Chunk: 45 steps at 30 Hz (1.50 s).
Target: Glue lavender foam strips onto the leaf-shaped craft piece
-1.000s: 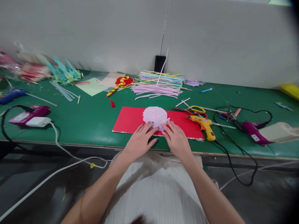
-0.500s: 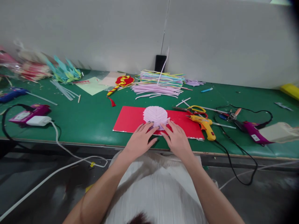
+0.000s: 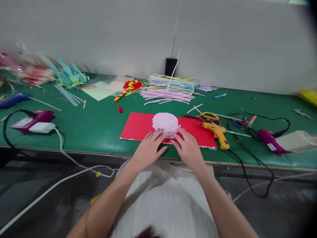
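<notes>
At centre, the count recorded two hands [image 3: 147,148], one lavender piece [image 3: 165,121], one red board [image 3: 137,127]; right of centre, one yellow glue gun [image 3: 218,133].

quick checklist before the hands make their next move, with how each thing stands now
1. Ridged lilac piece lying on the red board: ok.
2. Left hand and right hand both at its near edge: ok.
3. Yellow glue gun clear of the board: not ok, its nozzle overlaps the right end.
4. Scissors clear of the board: not ok, they overlap its far edge.
5. Glue gun hot: cannot tell.
</notes>
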{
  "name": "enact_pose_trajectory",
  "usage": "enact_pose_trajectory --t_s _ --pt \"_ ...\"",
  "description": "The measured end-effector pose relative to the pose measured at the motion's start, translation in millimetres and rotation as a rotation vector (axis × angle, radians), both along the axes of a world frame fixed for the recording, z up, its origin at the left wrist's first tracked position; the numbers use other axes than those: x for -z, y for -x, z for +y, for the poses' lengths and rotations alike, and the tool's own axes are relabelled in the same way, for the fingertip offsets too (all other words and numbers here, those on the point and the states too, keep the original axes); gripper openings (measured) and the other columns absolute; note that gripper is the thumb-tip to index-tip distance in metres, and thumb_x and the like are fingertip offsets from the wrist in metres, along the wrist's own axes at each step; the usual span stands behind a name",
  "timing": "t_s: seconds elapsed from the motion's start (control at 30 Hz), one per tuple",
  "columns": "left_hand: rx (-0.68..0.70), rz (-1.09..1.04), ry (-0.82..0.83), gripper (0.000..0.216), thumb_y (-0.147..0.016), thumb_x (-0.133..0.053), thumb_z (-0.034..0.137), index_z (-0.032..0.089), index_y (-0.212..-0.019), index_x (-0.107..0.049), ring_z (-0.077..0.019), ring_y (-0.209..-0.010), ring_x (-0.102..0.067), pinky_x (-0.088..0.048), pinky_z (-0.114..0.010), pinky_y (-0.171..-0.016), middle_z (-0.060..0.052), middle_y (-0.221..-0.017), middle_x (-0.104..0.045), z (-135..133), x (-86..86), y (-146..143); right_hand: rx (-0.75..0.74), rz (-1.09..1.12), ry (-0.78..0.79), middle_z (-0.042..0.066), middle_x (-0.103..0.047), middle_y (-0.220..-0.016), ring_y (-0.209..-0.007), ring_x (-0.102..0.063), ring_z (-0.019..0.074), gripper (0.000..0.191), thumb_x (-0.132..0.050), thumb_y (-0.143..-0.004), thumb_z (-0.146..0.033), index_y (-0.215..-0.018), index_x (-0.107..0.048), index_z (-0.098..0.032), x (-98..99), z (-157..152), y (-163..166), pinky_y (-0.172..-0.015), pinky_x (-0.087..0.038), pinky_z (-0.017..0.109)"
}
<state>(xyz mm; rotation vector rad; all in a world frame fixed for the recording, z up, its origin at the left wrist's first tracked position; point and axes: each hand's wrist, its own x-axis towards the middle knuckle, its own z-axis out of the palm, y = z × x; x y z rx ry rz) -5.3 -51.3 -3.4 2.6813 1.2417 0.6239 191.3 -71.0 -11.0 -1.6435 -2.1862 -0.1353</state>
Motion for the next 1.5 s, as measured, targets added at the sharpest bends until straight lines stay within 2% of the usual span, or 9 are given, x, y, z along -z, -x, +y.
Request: enact_pose_trajectory --t_s 0.3,0.6,1.23,1.5 --pt "-0.037 -0.003 0.013 0.048 -0.094 -0.040 0.037 0.018 -0.138 -0.037 -0.0205 -0.132 -0.042 -0.031 -0.041 -0.112 -0.009 -0.140 -0.048 1.2 3.2 -0.2 0.014 -0.041 0.002 0.012 -0.047 -0.140 -0.127 -0.045 0.0271 0.043 -0.038 -0.095 -0.042 -0.132 -0.051 -0.026 -0.2 -0.7 0.1 -0.103 -0.038 0.044" --pt "-0.009 0.078 -0.016 0.043 -0.095 -0.037 0.040 0.024 -0.134 -0.046 -0.0234 -0.136 -0.035 -0.029 -0.046 -0.112 -0.008 -0.148 -0.037 -3.7 2.1 1.4 0.015 -0.044 0.003 0.011 -0.045 -0.142 -0.129 -0.043 0.0262 0.044 -0.037 -0.095 -0.042 -0.134 -0.050 -0.026 1.2 0.4 -0.2 -0.104 -0.037 0.043" --pt "-0.037 0.027 -0.087 0.040 -0.094 -0.040 0.035 0.020 -0.129 -0.051 -0.0302 -0.133 -0.037 -0.034 -0.050 -0.109 -0.013 -0.135 -0.047 -6.1 5.1 -0.9 0.008 -0.031 -0.011 0.012 -0.046 -0.141 -0.128 -0.044 0.0265 0.043 -0.038 -0.095 -0.041 -0.132 -0.052 -0.025 1.3 0.5 0.1 -0.103 -0.039 0.043" --pt "-0.023 0.029 -0.092 0.040 -0.095 -0.039 0.035 0.019 -0.129 -0.050 -0.0277 -0.133 -0.037 -0.034 -0.049 -0.108 -0.010 -0.138 -0.048 -6.7 6.7 0.2 0.009 -0.028 -0.011 0.011 -0.046 -0.141 -0.127 -0.044 0.0264 0.043 -0.038 -0.095 -0.041 -0.132 -0.052 -0.025 2.1 0.9 -0.2 -0.103 -0.039 0.043"
